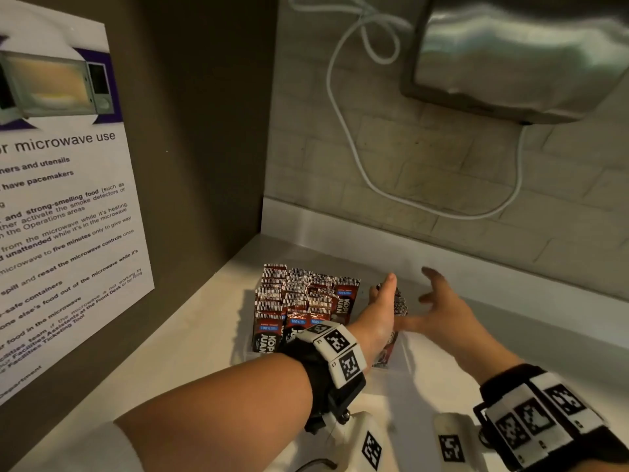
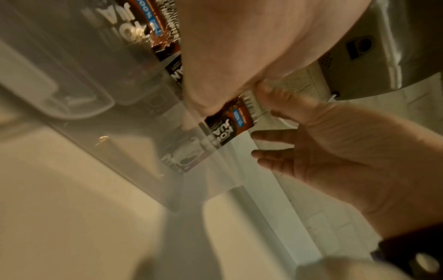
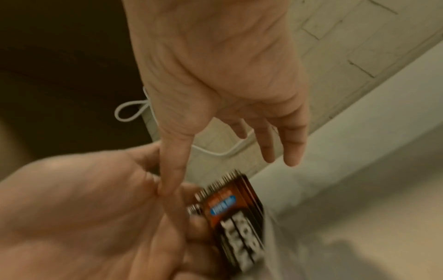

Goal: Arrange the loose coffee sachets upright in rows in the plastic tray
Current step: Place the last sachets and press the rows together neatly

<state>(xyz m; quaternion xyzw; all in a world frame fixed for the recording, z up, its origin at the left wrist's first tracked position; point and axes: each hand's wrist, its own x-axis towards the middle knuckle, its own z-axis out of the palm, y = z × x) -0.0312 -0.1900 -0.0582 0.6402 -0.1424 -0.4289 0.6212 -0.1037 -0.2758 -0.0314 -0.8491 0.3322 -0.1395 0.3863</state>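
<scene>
The step in hand appears to be seating a small stack of sachets at the right end of the tray, beside the rows already standing upright at its left and middle. The left hand reaches into the tray with its fingers about the stack; the right-wrist view shows the stack against that hand, but blur leaves the exact finger wrap unclear. The right hand is spread with straight fingers just beside the stack, grasping nothing, its thumb touching the left hand. The next move likely calls for pressing the stack flush against the standing rows and letting go without tipping it. The sachets are flat, dark red-brown packets with white lettering, a blue label and barcode-striped top edges. The tray is clear plastic and sits on the pale counter near the wall.
</scene>
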